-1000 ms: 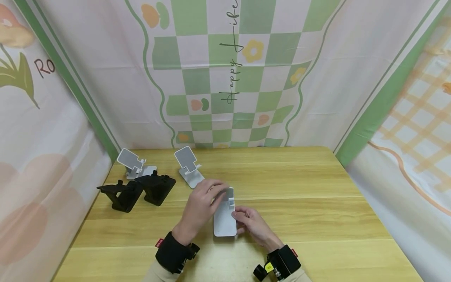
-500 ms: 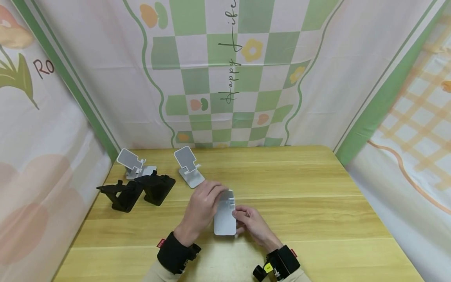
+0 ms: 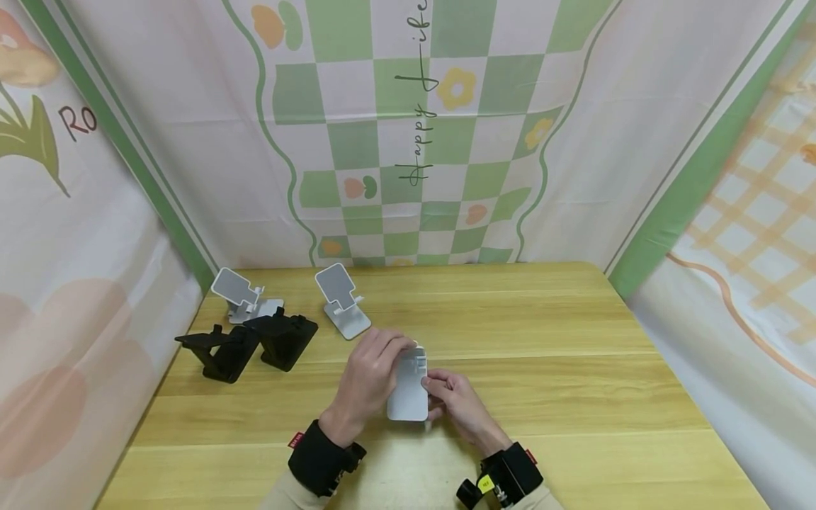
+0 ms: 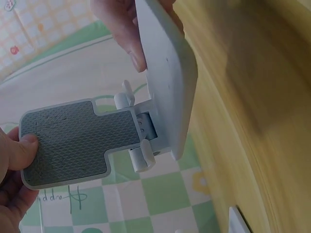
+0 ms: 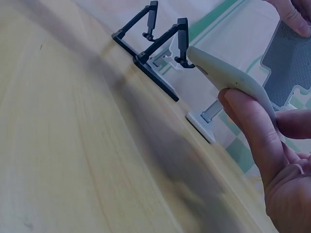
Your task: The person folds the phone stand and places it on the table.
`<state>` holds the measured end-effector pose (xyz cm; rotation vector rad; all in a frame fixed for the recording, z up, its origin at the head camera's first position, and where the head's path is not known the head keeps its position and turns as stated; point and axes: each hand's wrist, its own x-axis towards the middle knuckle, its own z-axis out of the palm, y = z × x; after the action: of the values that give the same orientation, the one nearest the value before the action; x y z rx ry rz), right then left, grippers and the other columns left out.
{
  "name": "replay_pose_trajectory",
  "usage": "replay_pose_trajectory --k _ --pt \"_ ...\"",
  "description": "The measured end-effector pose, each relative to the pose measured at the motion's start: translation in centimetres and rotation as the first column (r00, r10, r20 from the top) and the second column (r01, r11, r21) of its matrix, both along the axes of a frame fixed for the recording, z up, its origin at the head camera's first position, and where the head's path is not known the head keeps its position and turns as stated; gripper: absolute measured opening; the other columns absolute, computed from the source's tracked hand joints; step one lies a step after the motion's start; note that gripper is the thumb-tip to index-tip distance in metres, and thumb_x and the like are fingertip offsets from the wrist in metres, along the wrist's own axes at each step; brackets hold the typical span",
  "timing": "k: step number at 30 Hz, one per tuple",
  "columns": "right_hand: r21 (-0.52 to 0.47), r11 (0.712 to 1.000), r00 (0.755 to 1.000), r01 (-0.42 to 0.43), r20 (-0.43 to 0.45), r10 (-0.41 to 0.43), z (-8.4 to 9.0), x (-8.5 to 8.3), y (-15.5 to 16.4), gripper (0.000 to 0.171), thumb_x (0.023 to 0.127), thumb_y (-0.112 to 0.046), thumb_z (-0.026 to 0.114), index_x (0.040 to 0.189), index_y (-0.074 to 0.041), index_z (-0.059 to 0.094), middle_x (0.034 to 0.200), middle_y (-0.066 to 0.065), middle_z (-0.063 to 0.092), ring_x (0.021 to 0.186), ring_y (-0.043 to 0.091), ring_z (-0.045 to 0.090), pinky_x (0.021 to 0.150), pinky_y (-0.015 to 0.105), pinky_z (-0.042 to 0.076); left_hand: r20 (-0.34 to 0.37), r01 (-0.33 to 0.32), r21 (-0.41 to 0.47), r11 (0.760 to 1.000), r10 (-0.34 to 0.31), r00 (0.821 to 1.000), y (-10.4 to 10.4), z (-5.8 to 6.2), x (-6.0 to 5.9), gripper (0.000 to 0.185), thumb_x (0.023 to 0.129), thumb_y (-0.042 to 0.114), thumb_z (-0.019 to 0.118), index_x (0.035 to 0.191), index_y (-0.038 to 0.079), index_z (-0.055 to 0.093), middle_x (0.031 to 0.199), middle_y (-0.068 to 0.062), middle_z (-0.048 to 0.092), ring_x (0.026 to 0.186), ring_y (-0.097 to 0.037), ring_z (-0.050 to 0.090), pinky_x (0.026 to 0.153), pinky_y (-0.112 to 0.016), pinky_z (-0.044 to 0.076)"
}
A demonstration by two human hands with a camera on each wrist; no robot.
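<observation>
A white folding phone stand (image 3: 408,393) is held just above the wooden table (image 3: 574,382), near its front middle. My left hand (image 3: 382,361) pinches the stand's grey-padded upper plate (image 4: 73,143), with the thumb (image 4: 19,150) on the pad's edge. My right hand (image 3: 440,389) grips the side of the white base plate (image 4: 165,73), fingers curled round its edge (image 5: 228,80). In the left wrist view the upper plate stands swung out from the base on its hinge (image 4: 143,131).
Two black stands (image 3: 219,350) (image 3: 283,340) sit unfolded at the table's left. Behind them stand two white ones (image 3: 245,297) (image 3: 341,301). Patterned cloth walls close the table's back and sides. Bare wood lies to the right.
The stand's near end has come up a little and the stand looks shorter from above. My left fingers have shifted slightly over its far end. The right hand has barely moved.
</observation>
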<state>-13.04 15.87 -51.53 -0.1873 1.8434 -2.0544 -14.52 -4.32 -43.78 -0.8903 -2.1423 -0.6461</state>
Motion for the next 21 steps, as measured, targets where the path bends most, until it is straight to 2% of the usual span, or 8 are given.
replay_pose_trajectory --k 12,21 --pt "-0.065 0.998 1.0 0.02 0.022 -0.019 -0.2 -0.3 0.3 0.051 0.107 -0.013 0.053 0.137 0.026 0.039 0.112 0.016 0.073 0.084 0.014 0.073 0.069 0.023 0.061 -0.015 -0.002 -0.021 1.0 0.002 1.0 0.4 -0.8 0.2 0.034 0.075 -0.016 0.075 0.1 0.006 0.074 0.1 -0.006 0.072 0.09 -0.018 0.065 0.08 -0.025 0.057" --pt "-0.093 0.995 0.998 0.044 0.041 -0.041 -0.1 -0.2 0.4 0.051 0.108 -0.013 0.052 0.139 0.025 0.038 0.113 0.018 0.073 0.085 0.014 0.075 0.069 0.022 0.061 -0.044 0.001 -0.034 0.999 -0.003 0.999 0.7 -1.3 0.4 0.033 0.073 -0.014 0.078 0.098 0.006 0.074 0.098 -0.004 0.07 0.088 -0.017 0.063 0.077 -0.024 0.057"
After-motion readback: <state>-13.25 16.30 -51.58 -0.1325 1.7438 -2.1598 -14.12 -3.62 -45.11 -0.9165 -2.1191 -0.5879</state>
